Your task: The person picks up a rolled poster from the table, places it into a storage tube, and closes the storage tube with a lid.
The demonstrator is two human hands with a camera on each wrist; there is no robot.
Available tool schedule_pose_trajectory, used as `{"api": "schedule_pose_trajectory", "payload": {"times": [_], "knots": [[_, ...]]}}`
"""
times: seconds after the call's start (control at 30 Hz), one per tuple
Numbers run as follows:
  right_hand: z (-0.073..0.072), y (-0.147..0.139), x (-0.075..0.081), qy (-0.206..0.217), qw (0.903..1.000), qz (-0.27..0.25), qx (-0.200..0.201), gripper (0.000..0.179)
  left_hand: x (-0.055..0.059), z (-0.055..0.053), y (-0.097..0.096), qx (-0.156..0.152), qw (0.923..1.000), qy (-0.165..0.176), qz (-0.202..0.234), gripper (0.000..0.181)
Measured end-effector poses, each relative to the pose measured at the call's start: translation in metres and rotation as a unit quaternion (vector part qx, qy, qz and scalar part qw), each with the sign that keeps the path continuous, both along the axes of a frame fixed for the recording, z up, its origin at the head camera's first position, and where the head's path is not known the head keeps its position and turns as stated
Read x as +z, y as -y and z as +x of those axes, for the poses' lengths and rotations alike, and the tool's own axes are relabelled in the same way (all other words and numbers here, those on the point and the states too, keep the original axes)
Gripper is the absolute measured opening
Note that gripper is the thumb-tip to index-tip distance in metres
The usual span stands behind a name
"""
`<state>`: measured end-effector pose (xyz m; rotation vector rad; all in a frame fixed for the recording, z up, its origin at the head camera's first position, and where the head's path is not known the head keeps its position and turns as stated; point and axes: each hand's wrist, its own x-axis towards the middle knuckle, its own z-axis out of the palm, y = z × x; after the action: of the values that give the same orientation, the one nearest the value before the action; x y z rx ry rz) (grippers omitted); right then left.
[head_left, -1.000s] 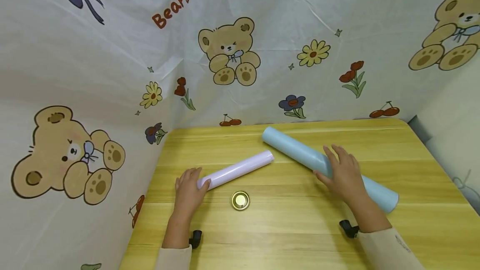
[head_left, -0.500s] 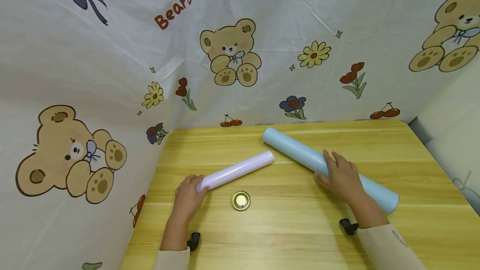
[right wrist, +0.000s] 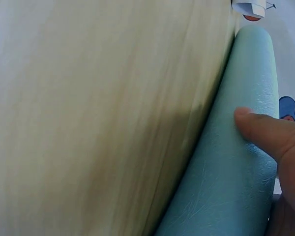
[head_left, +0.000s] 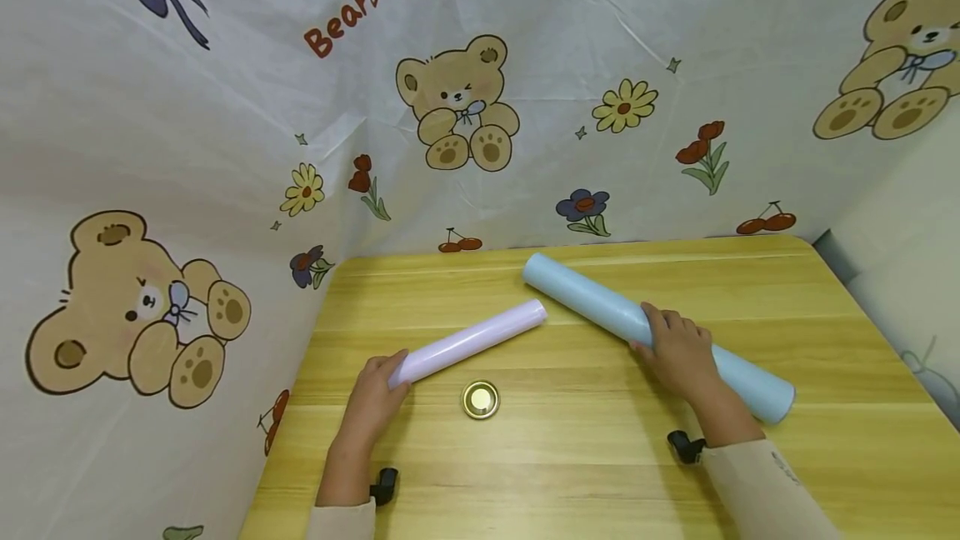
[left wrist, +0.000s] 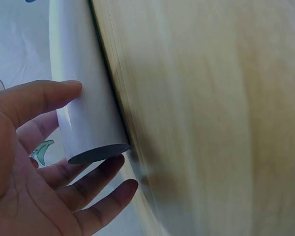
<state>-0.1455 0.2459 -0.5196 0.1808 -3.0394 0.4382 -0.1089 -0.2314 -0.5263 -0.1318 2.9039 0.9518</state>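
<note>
A glossy lavender roll (head_left: 472, 342) lies slanted on the table, its near end in my left hand (head_left: 372, 402). In the left wrist view, the thumb (left wrist: 64, 93) lies along one side of that roll, and the other fingers curl round behind its dark end. To the right is a thicker light-blue roll (head_left: 585, 296) with a leathery surface. My right hand (head_left: 684, 361) grips it around the middle, with the thumb (right wrist: 258, 125) pressed on its near side; most of the other fingers are hidden in the right wrist view.
A small round gold-rimmed disc (head_left: 480, 399) lies on the wooden table (head_left: 555, 473) between the hands. Bear-printed cloth (head_left: 525, 15) hangs along the table's back and left edges. A black wrist mount (head_left: 384, 486) shows at the left wrist and another (head_left: 685, 447) at the right.
The left hand's fingers have come down and curled around the lavender roll's end. My right hand's raised fingers have drawn in over the blue roll. Both rolls stay nearly in place.
</note>
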Motion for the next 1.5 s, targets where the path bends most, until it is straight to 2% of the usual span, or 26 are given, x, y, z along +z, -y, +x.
{"api": "schedule_pose_trajectory", "payload": {"times": [0.13,0.3,0.37,0.43,0.5,0.6,0.77,1.03,1.2,1.27,1.5], "knots": [[-0.003,0.004,0.004,0.024,0.9995,-0.014,-0.011,0.073,-0.002,0.001,0.003,0.0,0.9998,-0.019,0.01,0.056],[-0.009,0.012,0.007,0.055,0.9976,-0.033,-0.027,0.07,-0.002,0.0,0.005,0.009,0.9992,-0.025,0.029,0.058],[-0.011,0.014,0.008,0.061,0.9969,-0.039,-0.031,0.068,-0.001,0.0,0.006,0.018,0.9984,-0.016,0.052,0.058],[-0.012,0.016,0.007,0.062,0.9967,-0.041,-0.034,0.067,0.0,0.0,0.006,0.028,0.9948,-0.007,0.097,0.058],[-0.013,0.016,0.007,0.06,0.9969,-0.038,-0.035,0.067,0.001,-0.001,0.006,0.044,0.9869,0.005,0.155,0.058],[-0.014,0.016,0.004,0.052,0.9977,-0.024,-0.035,0.072,0.004,-0.002,0.006,0.071,0.9675,0.016,0.242,0.057],[-0.015,0.016,-0.003,0.036,0.9989,0.005,-0.031,0.078,0.007,-0.002,0.004,0.112,0.9404,0.014,0.321,0.057],[-0.018,0.016,-0.008,0.025,0.9976,0.015,-0.062,0.071,0.006,-0.004,-0.003,0.166,0.9076,-0.021,0.385,0.052],[-0.021,0.016,-0.007,0.039,0.9957,0.02,-0.082,0.071,0.006,-0.005,-0.007,0.186,0.8958,-0.027,0.403,0.05],[-0.022,0.015,-0.007,0.041,0.9954,0.025,-0.083,0.072,0.007,-0.005,-0.008,0.193,0.8888,-0.03,0.415,0.051],[-0.021,0.014,-0.007,0.036,0.9962,0.019,-0.077,0.078,0.003,-0.003,-0.009,0.215,0.8562,-0.053,0.467,0.054]]}}
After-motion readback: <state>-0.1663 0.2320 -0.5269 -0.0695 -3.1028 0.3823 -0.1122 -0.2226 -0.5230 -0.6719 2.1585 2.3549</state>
